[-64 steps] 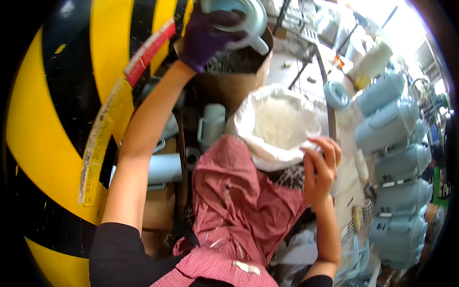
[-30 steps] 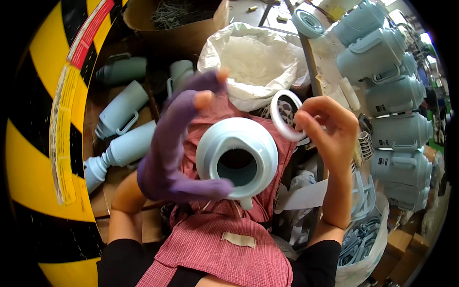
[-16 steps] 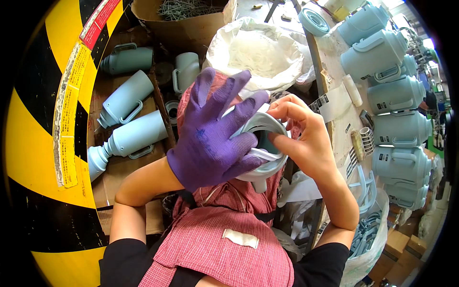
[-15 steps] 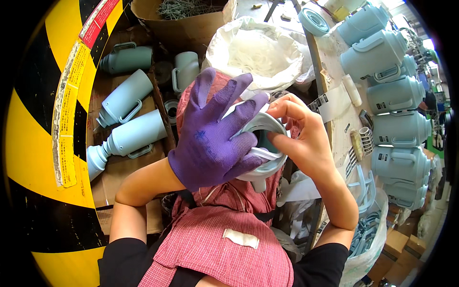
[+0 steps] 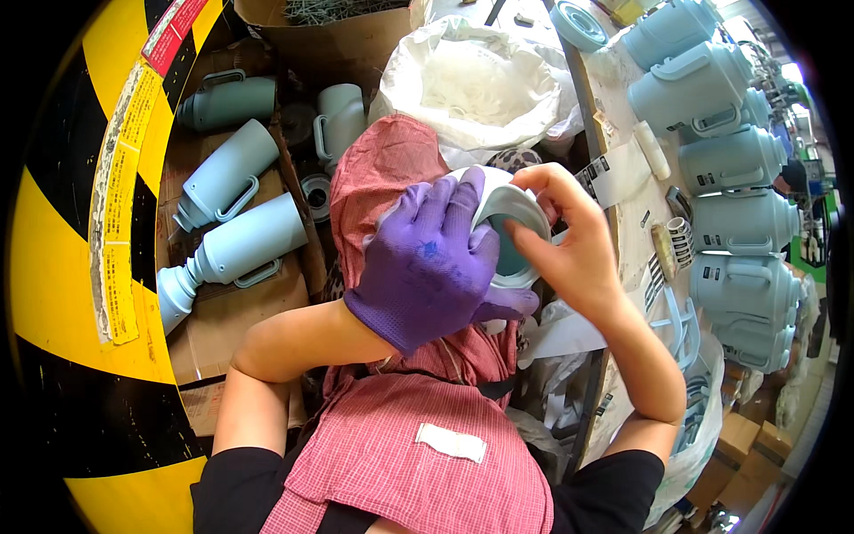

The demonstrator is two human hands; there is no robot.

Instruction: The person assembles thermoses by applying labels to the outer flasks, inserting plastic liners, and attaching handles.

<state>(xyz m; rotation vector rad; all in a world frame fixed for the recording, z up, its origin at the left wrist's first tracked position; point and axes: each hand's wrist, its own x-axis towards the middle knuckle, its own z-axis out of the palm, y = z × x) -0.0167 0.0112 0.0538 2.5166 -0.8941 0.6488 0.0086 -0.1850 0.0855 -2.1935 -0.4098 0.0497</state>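
Note:
A pale blue thermos jug casing (image 5: 511, 251) is between my hands above my lap, its round open mouth tilted toward the right. My left hand (image 5: 431, 262), in a purple knitted glove, wraps round its side, with the thumb stretched below the rim. Bare, my right hand (image 5: 576, 247) pinches the mouth's right edge, thumb at the inside and fingers over the rim. The palm side of the glove and most of the casing's body are hidden. Whether a small part sits between the right fingers cannot be seen.
On the left, several blue jugs (image 5: 253, 233) lie on cardboard beside a yellow-and-black striped surface (image 5: 53, 356). Ahead stands a white bag (image 5: 400, 98) of pale rings. A workbench (image 5: 614, 133) at right bears a row of jugs (image 5: 734, 218); a bag of blue handles (image 5: 703, 436) is below.
My left hand's spread fingers have come together and closed round the casing's side. The casing has turned, its mouth now facing more to the right; my right hand stays at the rim.

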